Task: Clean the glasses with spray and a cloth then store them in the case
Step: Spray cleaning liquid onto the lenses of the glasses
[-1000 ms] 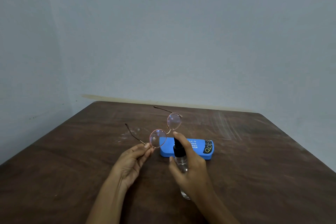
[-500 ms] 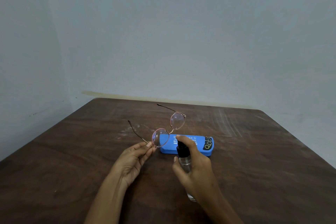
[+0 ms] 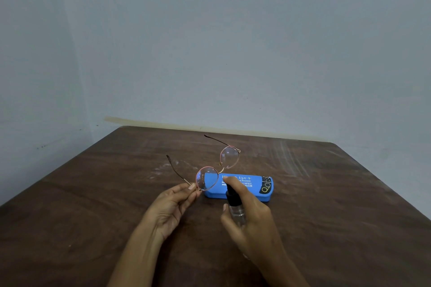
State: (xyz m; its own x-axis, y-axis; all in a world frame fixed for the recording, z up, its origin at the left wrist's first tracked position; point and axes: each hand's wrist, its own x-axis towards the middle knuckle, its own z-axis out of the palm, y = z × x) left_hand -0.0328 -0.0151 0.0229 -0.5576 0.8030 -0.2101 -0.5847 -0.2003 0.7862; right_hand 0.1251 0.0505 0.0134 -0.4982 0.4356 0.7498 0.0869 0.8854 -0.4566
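Just beyond the spray bottle (image 3: 236, 208) my right fingers (image 3: 238, 185) grip lies the case (image 3: 256, 190) (printed "Eye+"); left fingers (image 3: 186, 193) pinch glasses (image 3: 229, 157).

table (image 3: 93, 205): dark brown wood with visible grain.
case (image 3: 258, 188): blue, closed, lying flat just past the middle toward 1 o'clock; white print on the lid, black-and-yellow label at its 3 o'clock end.
marks: pale streaks (image 3: 286, 154) at 1 o'clock; whitish smudges (image 3: 161, 170) at 11 o'clock.
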